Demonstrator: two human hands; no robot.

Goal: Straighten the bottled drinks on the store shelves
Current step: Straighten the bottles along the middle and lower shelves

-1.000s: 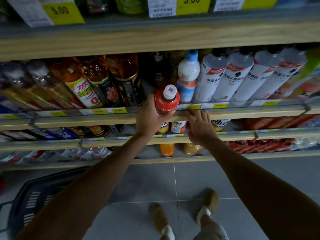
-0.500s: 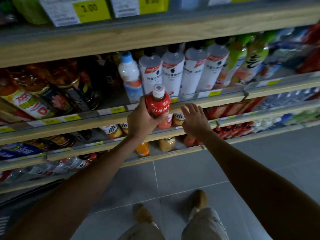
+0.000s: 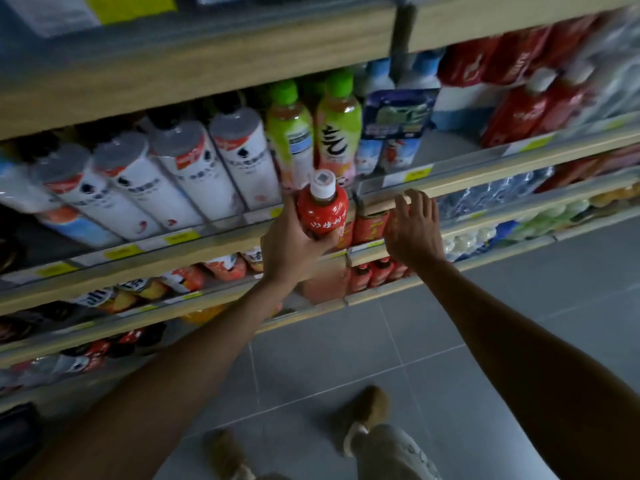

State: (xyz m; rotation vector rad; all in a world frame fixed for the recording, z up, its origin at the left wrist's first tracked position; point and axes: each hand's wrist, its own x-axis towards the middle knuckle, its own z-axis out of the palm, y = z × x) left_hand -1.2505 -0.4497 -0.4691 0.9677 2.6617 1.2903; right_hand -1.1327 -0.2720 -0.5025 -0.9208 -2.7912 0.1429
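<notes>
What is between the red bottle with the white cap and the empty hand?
Head view: the pale wooden shelf edge and red-labelled drinks below it show between the red plastic bottle and the open right hand.

White bottles (image 3: 194,174) and green-capped bottles (image 3: 337,123) are standing shoulder to shoulder, leaving no gap. A bare stretch of shelf (image 3: 453,147) is lying open between the blue-labelled bottles (image 3: 398,150) and the red-wrapped bottles (image 3: 519,112). The upper shelf board (image 3: 207,71) is overhanging the caps, and the left hand (image 3: 294,251) gripping a red bottle (image 3: 322,211) is blocking the green-capped ones.
</notes>
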